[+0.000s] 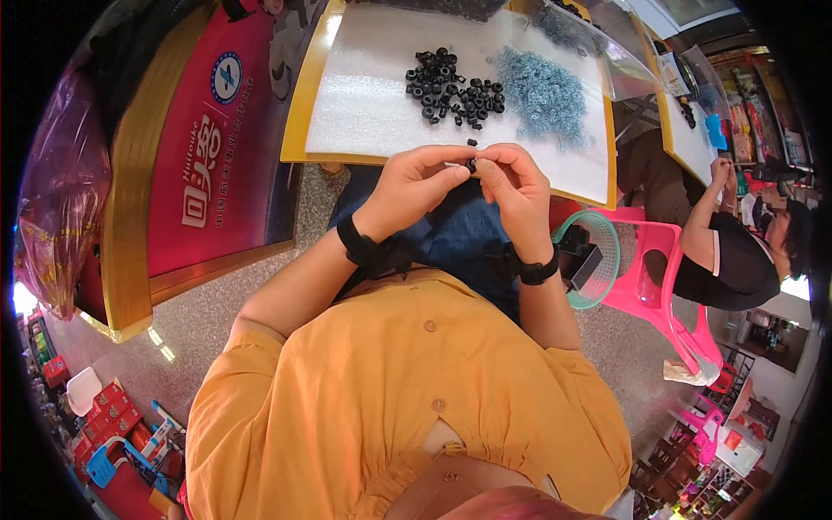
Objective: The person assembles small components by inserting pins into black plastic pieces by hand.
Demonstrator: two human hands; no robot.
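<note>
My left hand [419, 186] and my right hand [517, 192] meet at the near edge of the white-covered table [364, 104]. Between their fingertips sits a small black ring-shaped part [471, 165], pinched from both sides. Just beyond the fingers, one loose black part [472, 143] lies on the table. Farther back is a loose pile of black ring-shaped parts [433, 76]. To its right spreads a heap of small clear bluish pieces [543, 91]; their exact kind is too small to tell. Each wrist wears a black band.
Clear plastic bins [598, 43] stand at the table's back right. A green mesh basket [614, 260] holding black objects is by my right forearm, beside a pink plastic stool [663, 269]. Another person [737, 251] sits at a table on the right. A pink panel [217, 156] stands left.
</note>
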